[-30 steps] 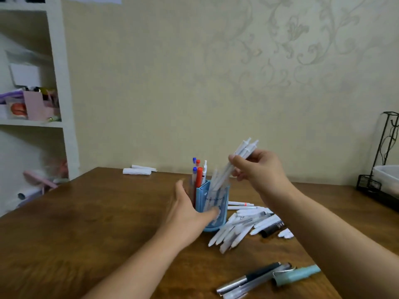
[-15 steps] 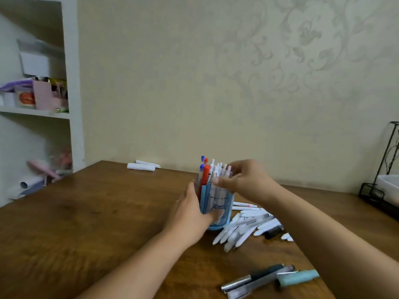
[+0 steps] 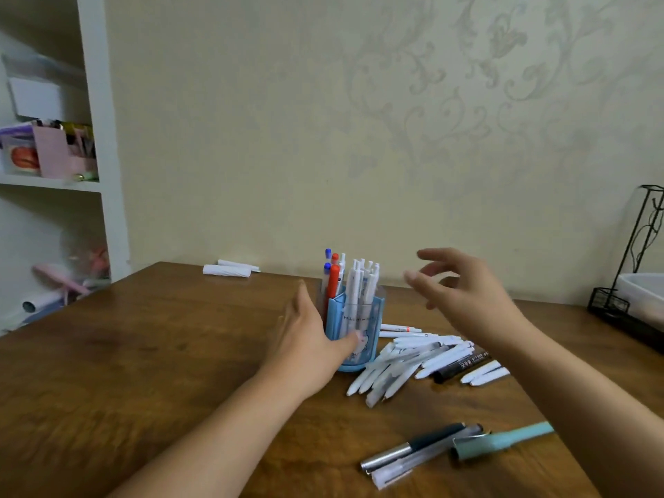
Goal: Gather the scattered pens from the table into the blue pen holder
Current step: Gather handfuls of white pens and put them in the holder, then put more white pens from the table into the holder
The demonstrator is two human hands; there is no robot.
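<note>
**Steady the holder, then reach for the nearest pile**

The blue pen holder (image 3: 354, 332) stands upright near the middle of the wooden table (image 3: 143, 354), already carrying a cluster of white pens (image 3: 361, 282) plus red and blue-capped ones at its far left side. The left hand (image 3: 309, 339) wraps the holder's near-left wall, thumb across the front, fingers curled around it. That grip is worth keeping: the holder looks top-heavy and a sideways knock could tip it.

The right hand (image 3: 456, 292) hovers above and to the right of the holder, fingers spread apart and relaxed, holding nothing.

The sensible next target is the heap of white pens (image 3: 406, 361) lying just right of the holder's base, some touching it. Judging from their fan-like lie, they are best taken as a small bundle, pinched near the middle so the tips line up, then lowered in upright beside those already standing. A black marker (image 3: 460, 366) lies at the heap's right edge.

Nearer the viewer lie a dark-and-silver pen (image 3: 413, 447), a clear pen (image 3: 424, 461) and a teal pen (image 3: 503, 440); these look like a separate later grab.
</note>
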